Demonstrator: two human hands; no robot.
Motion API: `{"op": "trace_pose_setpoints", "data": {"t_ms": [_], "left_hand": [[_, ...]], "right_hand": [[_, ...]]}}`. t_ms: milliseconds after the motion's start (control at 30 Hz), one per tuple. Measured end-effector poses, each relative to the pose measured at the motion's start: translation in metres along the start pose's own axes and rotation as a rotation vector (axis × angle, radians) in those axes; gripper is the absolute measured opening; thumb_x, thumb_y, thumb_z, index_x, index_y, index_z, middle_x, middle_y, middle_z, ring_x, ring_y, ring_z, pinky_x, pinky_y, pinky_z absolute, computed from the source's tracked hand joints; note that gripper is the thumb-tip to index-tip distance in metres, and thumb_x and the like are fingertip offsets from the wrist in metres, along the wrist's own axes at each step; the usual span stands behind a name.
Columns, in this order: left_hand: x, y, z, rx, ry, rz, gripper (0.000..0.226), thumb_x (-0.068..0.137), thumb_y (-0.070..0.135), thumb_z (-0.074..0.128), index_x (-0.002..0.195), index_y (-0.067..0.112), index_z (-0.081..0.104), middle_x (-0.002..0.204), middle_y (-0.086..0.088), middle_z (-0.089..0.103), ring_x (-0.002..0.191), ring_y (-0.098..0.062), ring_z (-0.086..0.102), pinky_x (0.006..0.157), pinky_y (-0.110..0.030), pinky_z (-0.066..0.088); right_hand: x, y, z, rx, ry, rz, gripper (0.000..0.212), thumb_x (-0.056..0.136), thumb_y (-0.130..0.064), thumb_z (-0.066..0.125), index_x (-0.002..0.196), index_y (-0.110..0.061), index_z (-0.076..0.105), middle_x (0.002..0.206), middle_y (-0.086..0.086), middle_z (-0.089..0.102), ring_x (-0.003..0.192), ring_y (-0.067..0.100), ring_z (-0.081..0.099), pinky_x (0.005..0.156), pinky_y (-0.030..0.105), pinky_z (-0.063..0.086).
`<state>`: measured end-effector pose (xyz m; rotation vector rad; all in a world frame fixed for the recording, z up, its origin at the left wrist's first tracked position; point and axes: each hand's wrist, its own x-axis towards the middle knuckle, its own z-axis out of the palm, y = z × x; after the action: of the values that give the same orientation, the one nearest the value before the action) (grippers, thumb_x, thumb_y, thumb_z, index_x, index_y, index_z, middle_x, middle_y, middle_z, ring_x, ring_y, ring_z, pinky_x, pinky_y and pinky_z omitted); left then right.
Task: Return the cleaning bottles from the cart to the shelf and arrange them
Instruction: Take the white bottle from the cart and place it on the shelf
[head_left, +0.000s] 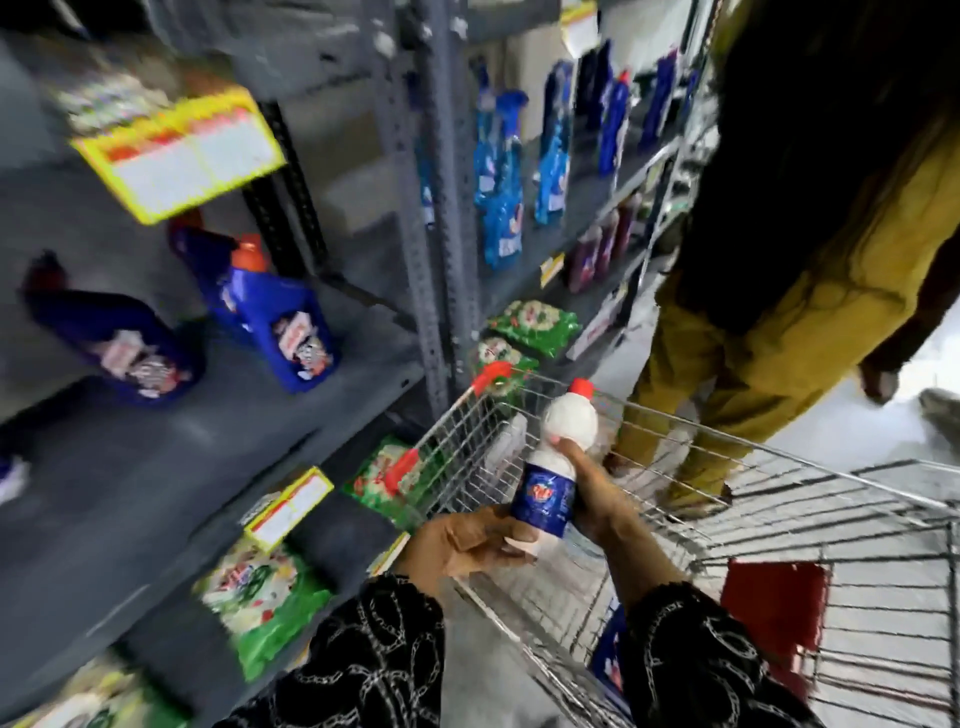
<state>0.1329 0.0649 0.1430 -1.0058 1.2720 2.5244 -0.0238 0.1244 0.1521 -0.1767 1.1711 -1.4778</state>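
Both hands hold one white bottle (553, 467) above the near corner of the cart (779, 519). The right hand (592, 496) supplies the main grip: its fingers are wrapped around the blue label band, with one fingertip resting on the white shoulder. The left hand (467, 543) closes on the base from below and from the left.

The bottle's long axis runs from the base, nearest the person, up and away to the red cap (582, 387), with a slight tilt to the right.

The target shelf (218, 441) lies to the left of the grip and beyond it. Two blue bottles (270, 317) stand there, with bare shelf in front of them. The left hand is nearer the shelf, so it is probably better placed to carry the bottle across. Motion blur hides finer detail.
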Motion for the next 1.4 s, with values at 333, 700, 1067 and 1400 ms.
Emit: {"op": "trace_pose_setpoints", "data": {"t_ms": [333, 700, 1067, 1400], "left_hand": [[-0.172, -0.062, -0.087, -0.194, 0.314, 0.293, 0.043, 0.079, 0.011, 0.067, 0.122, 0.012, 0.063, 0.114, -0.002, 0.073, 0.106, -0.019, 0.068, 0.091, -0.03, 0.056], [-0.324, -0.032, -0.171, 0.035, 0.725, 0.516, 0.04, 0.079, -0.01, 0.063, 0.111, 0.013, 0.061, 0.096, 0.0, 0.074, 0.086, -0.009, 0.07, 0.074, -0.021, 0.059], [-0.327, -0.069, -0.227, 0.091, 1.427, 0.512, 0.04, 0.071, 0.003, 0.078, 0.109, -0.002, 0.066, 0.106, -0.021, 0.071, 0.093, -0.02, 0.064, 0.079, -0.024, 0.051], [-0.309, -0.055, -0.221, 0.04, 1.665, 0.462, 0.027, 0.077, 0.01, 0.071, 0.104, 0.007, 0.071, 0.101, -0.015, 0.075, 0.101, -0.028, 0.066, 0.079, -0.023, 0.044]], "right_hand": [[-0.039, 0.055, 0.181, -0.242, -0.28, 0.049, 0.023, 0.084, -0.026, 0.062, 0.093, -0.006, 0.063, 0.071, 0.011, 0.069, 0.056, 0.022, 0.066, 0.059, 0.031, 0.055], [-0.056, 0.097, 0.388, -0.574, -0.565, -0.152, 0.027, 0.075, -0.01, 0.074, 0.099, 0.001, 0.069, 0.086, 0.012, 0.074, 0.076, 0.024, 0.07, 0.064, 0.029, 0.056], [-0.043, 0.163, 0.444, -0.798, -0.497, -0.257, 0.06, 0.063, -0.011, 0.083, 0.119, -0.007, 0.06, 0.116, 0.015, 0.069, 0.096, 0.027, 0.067, 0.082, 0.04, 0.056], [-0.038, 0.171, 0.453, -0.818, -0.458, -0.301, 0.061, 0.07, -0.015, 0.079, 0.125, -0.009, 0.054, 0.127, 0.013, 0.064, 0.111, 0.03, 0.062, 0.094, 0.044, 0.053]]}}
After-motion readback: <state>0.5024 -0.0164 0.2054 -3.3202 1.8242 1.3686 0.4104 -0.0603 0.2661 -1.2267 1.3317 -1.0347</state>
